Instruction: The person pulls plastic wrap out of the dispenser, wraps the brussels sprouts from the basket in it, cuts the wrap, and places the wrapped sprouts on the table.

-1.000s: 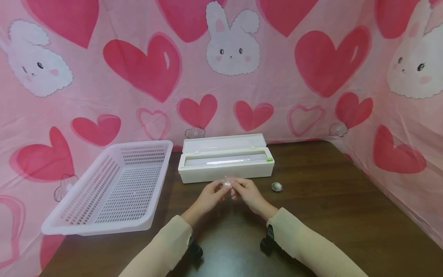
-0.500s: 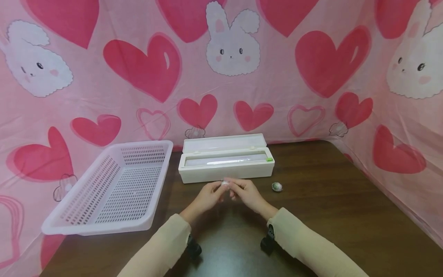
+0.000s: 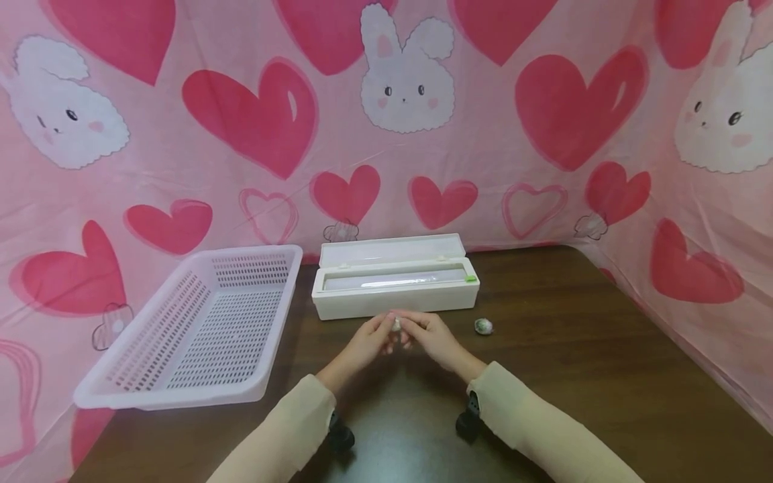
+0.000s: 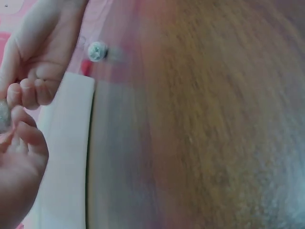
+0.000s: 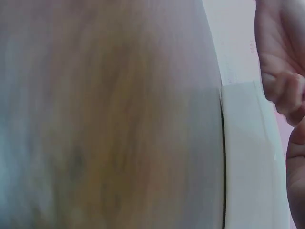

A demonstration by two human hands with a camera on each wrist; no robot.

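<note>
In the head view both hands meet just in front of a long white box, fingertips together. Left hand and right hand pinch a small pale lump between thumbs and fingers. In the left wrist view this lump looks greyish, rounded and shiny, as if wrapped in clear film; most of it is cut off by the frame edge or covered by fingers. A similar small round white-and-green bundle lies on the table to the right of the hands.
Behind the hands stands the white cling film box, lid raised, a roll inside and a green slider at its right end. A white perforated plastic basket sits at left. All rest on a dark wooden table before a pink heart-patterned cloth.
Fingers have shifted around the lump, both hands staying in nearly the same spot. The clear, shiny film seen sticking up between the fingertips earlier is now hardly visible. Box, basket and bundle have not moved.
</note>
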